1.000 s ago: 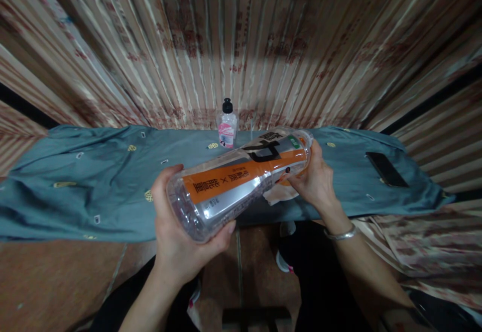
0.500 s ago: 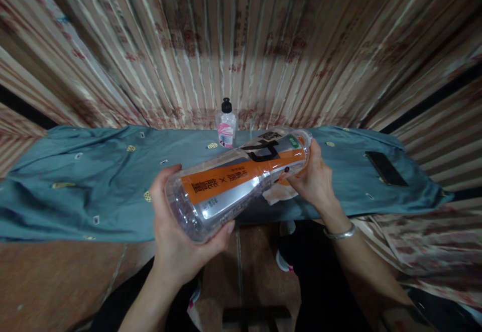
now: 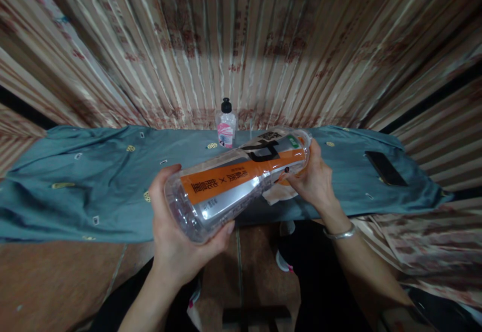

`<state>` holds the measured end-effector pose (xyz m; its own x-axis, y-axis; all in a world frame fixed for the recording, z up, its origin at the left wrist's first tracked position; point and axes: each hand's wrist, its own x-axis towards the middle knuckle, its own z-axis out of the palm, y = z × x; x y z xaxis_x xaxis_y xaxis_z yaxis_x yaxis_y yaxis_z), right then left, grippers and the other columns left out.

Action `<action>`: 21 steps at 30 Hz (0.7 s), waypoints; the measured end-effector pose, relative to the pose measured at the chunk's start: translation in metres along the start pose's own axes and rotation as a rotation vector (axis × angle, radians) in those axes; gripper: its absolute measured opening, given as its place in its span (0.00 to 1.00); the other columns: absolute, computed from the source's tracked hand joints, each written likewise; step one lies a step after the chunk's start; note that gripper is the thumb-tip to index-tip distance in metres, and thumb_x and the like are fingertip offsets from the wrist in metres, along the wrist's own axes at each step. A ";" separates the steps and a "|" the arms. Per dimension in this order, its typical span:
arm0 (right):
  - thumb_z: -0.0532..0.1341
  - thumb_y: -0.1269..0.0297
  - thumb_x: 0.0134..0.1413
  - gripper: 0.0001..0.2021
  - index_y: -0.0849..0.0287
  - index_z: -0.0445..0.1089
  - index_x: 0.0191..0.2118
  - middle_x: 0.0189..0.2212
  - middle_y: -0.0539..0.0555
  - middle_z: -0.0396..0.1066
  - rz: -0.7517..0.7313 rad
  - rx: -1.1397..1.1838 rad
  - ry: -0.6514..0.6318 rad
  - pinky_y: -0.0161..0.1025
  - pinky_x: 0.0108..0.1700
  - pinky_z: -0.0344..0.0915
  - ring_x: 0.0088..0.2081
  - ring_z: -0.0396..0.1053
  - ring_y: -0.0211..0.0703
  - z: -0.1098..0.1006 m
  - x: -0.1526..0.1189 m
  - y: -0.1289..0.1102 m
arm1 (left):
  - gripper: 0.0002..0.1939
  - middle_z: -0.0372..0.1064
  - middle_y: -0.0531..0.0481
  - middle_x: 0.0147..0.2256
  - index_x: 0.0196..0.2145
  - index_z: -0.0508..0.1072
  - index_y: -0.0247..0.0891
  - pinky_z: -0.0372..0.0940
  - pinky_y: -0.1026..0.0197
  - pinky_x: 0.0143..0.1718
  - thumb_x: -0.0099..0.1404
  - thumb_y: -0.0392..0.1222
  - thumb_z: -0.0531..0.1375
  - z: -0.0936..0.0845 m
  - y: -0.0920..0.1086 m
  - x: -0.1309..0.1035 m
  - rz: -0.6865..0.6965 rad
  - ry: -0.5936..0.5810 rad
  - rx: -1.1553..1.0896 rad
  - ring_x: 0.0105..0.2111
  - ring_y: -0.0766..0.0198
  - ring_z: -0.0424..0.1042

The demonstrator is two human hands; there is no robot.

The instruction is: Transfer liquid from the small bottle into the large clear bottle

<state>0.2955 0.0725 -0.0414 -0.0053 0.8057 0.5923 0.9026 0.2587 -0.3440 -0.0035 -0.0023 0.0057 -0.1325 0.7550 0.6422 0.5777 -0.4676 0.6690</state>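
Note:
A large clear plastic bottle (image 3: pixel 229 179) with an orange and silver label lies tilted between my two hands, raised above the cloth. My left hand (image 3: pixel 181 226) is wrapped round its lower left end, with the thumb along the underside. At the upper right end, my right hand (image 3: pixel 314 176) grips the bottle, thumb pressed against the label. Under that end, partly hidden, a crumpled pale cloth or tissue (image 3: pixel 280 194) shows. Behind the large bottle stands a small clear bottle (image 3: pixel 226 126) with a black cap and a pink label.
A blue-green patterned cloth (image 3: pixel 105 181) covers the narrow table. A dark phone (image 3: pixel 386 169) lies on its right side. Striped floral curtains (image 3: pixel 241 45) hang close behind and at both sides. Below the front edge are a tiled floor (image 3: pixel 37 282) and my legs.

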 end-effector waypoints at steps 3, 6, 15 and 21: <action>0.66 0.50 0.57 0.46 0.58 0.45 0.74 0.64 0.69 0.71 -0.005 0.006 -0.003 0.58 0.54 0.78 0.60 0.76 0.67 0.000 0.001 0.000 | 0.45 0.67 0.39 0.53 0.64 0.63 0.42 0.78 0.42 0.46 0.54 0.58 0.71 0.000 0.000 0.000 0.019 -0.029 0.012 0.47 0.45 0.76; 0.66 0.50 0.58 0.45 0.58 0.45 0.74 0.64 0.69 0.71 -0.007 0.006 -0.002 0.57 0.54 0.78 0.60 0.76 0.67 -0.001 0.001 -0.001 | 0.44 0.67 0.39 0.53 0.64 0.62 0.41 0.77 0.42 0.46 0.56 0.59 0.70 0.000 0.000 0.001 0.042 -0.016 0.023 0.47 0.46 0.76; 0.66 0.50 0.57 0.46 0.58 0.44 0.74 0.64 0.69 0.71 -0.016 -0.014 0.013 0.58 0.53 0.78 0.59 0.76 0.67 0.001 0.000 0.002 | 0.45 0.65 0.37 0.55 0.66 0.62 0.42 0.76 0.40 0.46 0.57 0.60 0.70 0.001 -0.002 0.000 0.063 -0.018 0.036 0.49 0.44 0.75; 0.65 0.51 0.57 0.46 0.57 0.44 0.74 0.64 0.68 0.72 0.001 -0.022 -0.004 0.58 0.53 0.79 0.59 0.76 0.67 0.000 0.000 0.001 | 0.45 0.65 0.37 0.54 0.65 0.62 0.42 0.76 0.40 0.46 0.56 0.60 0.70 0.001 -0.002 0.000 0.062 -0.014 0.029 0.48 0.44 0.75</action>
<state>0.2959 0.0733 -0.0417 -0.0060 0.8080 0.5892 0.9120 0.2461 -0.3282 -0.0039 -0.0014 0.0039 -0.0844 0.7314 0.6767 0.6078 -0.5004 0.6166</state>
